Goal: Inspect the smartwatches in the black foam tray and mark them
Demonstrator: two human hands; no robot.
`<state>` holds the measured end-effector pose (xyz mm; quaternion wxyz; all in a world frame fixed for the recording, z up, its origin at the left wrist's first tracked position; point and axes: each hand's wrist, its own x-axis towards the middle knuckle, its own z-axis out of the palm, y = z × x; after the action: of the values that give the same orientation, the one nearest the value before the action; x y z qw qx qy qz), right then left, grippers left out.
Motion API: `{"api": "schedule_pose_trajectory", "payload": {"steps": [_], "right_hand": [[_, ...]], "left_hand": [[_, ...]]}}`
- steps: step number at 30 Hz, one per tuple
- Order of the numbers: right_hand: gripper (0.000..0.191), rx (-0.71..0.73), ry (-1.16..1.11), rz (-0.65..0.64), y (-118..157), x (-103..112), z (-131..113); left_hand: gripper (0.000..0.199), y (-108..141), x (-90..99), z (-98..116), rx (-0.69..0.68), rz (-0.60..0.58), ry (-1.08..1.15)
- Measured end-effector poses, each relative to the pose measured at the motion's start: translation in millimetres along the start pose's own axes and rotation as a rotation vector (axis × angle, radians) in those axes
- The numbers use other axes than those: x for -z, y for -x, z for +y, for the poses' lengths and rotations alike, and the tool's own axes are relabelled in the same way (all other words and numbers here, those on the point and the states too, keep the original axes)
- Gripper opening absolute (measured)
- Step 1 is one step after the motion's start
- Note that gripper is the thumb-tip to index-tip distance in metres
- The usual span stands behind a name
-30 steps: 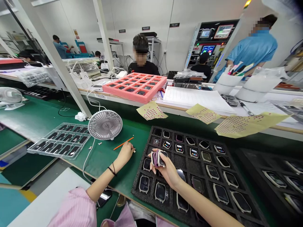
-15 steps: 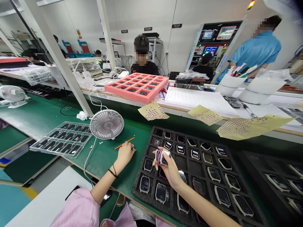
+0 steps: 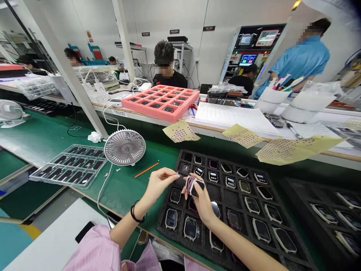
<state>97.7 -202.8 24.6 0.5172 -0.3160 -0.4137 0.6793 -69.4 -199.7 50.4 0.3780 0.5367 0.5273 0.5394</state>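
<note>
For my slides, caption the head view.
Over a black foam tray of watches, the right hand holds several watch bodies; the left hand pinches a tiny item.

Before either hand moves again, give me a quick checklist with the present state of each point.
1. Right hand has a grip on the watch cases: ok, held between thumb and fingers above the black foam tray.
2. Identity of the small piece in the left hand: cannot tell, too small.
3. Left fingertips apart from the watch cases: ok, a gap shows.
4. Orange stick out of the hands: ok, lying on the green bench.
5. Bench free of scraps: not ok, small scraps lie near the fan.
</note>
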Motion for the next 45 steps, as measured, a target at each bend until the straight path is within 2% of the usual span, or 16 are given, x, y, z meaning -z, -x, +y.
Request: {"api": "schedule_pose_trajectory", "payload": {"steps": [2,5,9,13,15,18,21,24,27,30,34,36,38,40,43,45], "right_hand": [[0.039,0.048,0.045,0.014,1.8,3.1,1.4],[0.039,0.13,0.136,0.057,3.6,7.7,1.9],[0.037,0.221,0.237,0.06,4.0,10.2,-0.6],[0.036,0.264,0.286,0.064,4.2,8.8,-4.0],[0.036,0.278,0.301,0.074,4.1,7.8,-5.1],[0.035,0.278,0.305,0.101,2.9,7.0,-6.2],[0.036,0.267,0.318,0.108,1.0,7.7,-6.4],[0.039,0.285,0.343,0.104,-0.6,9.7,-4.5],[0.038,0.308,0.371,0.102,-1.3,11.5,-0.6],[0.036,0.321,0.388,0.094,-1.2,11.9,3.4],[0.035,0.314,0.376,0.1,-0.1,11.9,4.9],[0.035,0.328,0.388,0.112,0.0,12.9,3.1],[0.035,0.356,0.424,0.105,-0.8,14.4,-0.2],[0.035,0.367,0.465,0.075,-2.7,15.5,-4.0],[0.035,0.33,0.503,0.031,-5.7,15.8,-7.5],[0.035,0.293,0.523,0.007,-6.4,15.2,-7.7]], "left_hand": [[0.024,6.4,-12.9,13.5,-0.015,-0.074,0.115],[0.024,11.5,-24.0,24.8,-0.016,-0.152,0.159],[0.023,13.7,-25.6,31.3,-0.006,-0.191,0.139],[0.025,14.6,-25.9,35.6,0.091,-0.241,0.094],[0.026,15.7,-28.0,35.4,0.093,-0.25,0.08],[0.025,19.3,-31.8,32.7,-0.035,-0.216,-0.056],[0.02,22.4,-33.5,31.2,-0.246,-0.214,-0.356],[0.023,21.0,-31.5,33.5,-0.409,-0.278,-0.671],[0.025,18.3,-28.3,37.1,-0.45,-0.353,-0.803],[0.026,22.0,-30.6,36.8,-0.379,-0.354,-0.717],[0.028,33.7,-43.8,27.7,-0.137,-0.227,-0.416],[0.029,35.7,-48.1,23.2,-0.106,-0.218,-0.377],[0.029,32.7,-46.9,22.0,-0.159,-0.263,-0.455],[0.029,26.4,-40.5,24.3,-0.269,-0.339,-0.593],[0.027,17.5,-27.3,31.5,-0.442,-0.455,-0.795],[0.022,14.6,-19.8,36.1,-0.486,-0.526,-0.885]]}}
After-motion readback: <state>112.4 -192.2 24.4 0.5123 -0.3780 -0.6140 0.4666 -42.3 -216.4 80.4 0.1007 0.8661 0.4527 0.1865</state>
